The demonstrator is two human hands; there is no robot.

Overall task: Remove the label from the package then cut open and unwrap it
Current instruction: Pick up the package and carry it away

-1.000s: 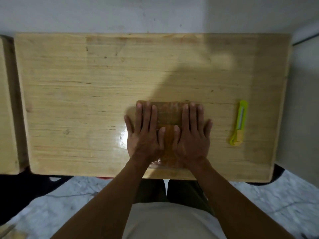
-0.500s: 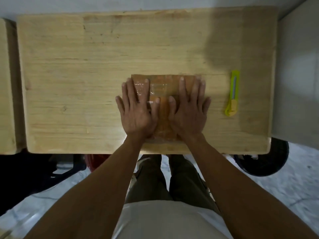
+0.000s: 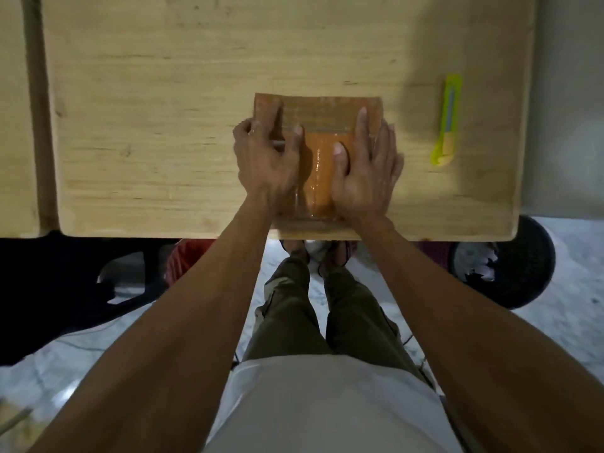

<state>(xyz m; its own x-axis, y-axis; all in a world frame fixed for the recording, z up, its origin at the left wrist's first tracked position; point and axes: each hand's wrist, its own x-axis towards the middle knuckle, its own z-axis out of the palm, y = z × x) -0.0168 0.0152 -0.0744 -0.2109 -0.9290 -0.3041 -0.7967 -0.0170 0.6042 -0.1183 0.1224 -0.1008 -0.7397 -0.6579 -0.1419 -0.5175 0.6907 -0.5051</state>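
A flat brown package (image 3: 318,152) wrapped in glossy tape lies at the near edge of the wooden table (image 3: 163,125). A paler label (image 3: 318,114) covers its far part. My left hand (image 3: 266,158) rests on the package's left side with its fingers curled, fingertips at the label's left edge. My right hand (image 3: 366,168) lies flat on the right side, fingers spread, pressing it down. A yellow-green utility knife (image 3: 447,120) lies on the table to the right of the package, untouched.
A second wooden surface (image 3: 14,125) adjoins the table on the left. Below the table's near edge I see my legs (image 3: 320,299), a black round object (image 3: 510,266) on the marble floor at the right, and dark shapes at the left.
My head has tilted down, so the table has shifted up in view. My left hand's fingers have curled from flat toward the label's left edge. My right hand stays flat.
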